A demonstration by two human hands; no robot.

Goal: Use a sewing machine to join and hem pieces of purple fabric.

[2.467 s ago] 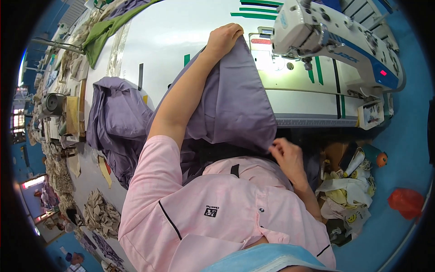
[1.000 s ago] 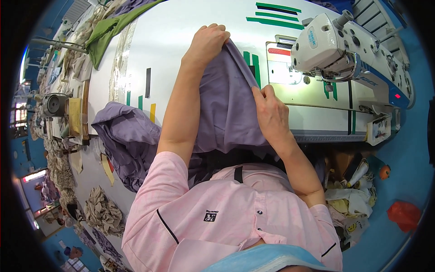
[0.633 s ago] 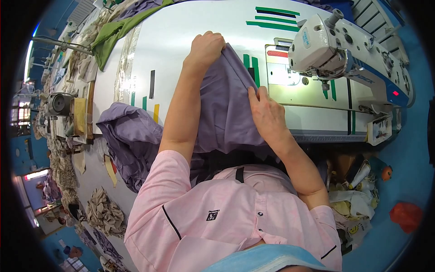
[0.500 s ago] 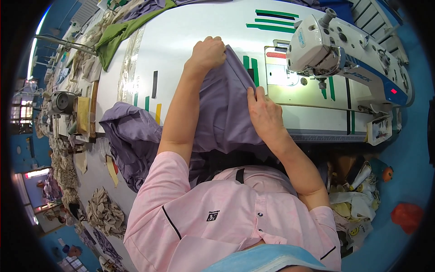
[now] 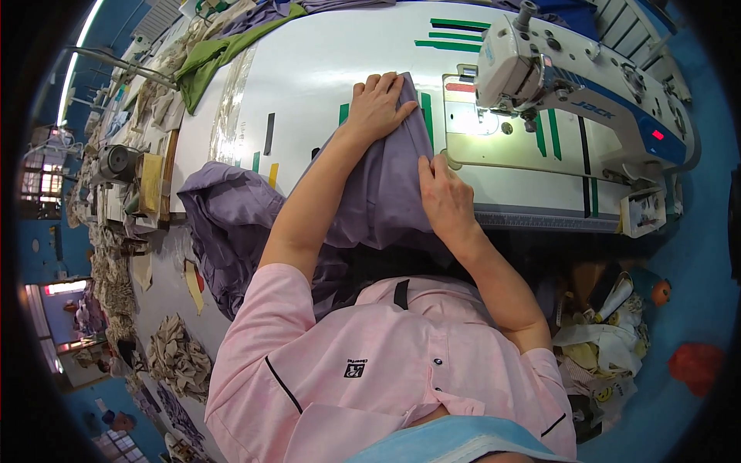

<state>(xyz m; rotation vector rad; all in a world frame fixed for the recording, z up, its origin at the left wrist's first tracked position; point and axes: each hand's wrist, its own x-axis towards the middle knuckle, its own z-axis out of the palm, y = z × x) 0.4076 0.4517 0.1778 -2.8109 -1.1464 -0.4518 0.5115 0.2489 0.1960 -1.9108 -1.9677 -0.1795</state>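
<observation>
**Left hand (image 5: 378, 106) opens over smooth purple fabric cloth (image 5: 386, 181)**

Bunched around the cloth's far end half a second ago, the left hand now lies on top, fingers spread. The right hand's (image 5: 449, 199) fingers remain pinched on the right edge. The cloth lies on the glossy white tabletop (image 5: 316, 58), left of the white-and-blue sewing machine (image 5: 567, 96), narrowly folded along its right side, softly creased nearer the body.
</observation>
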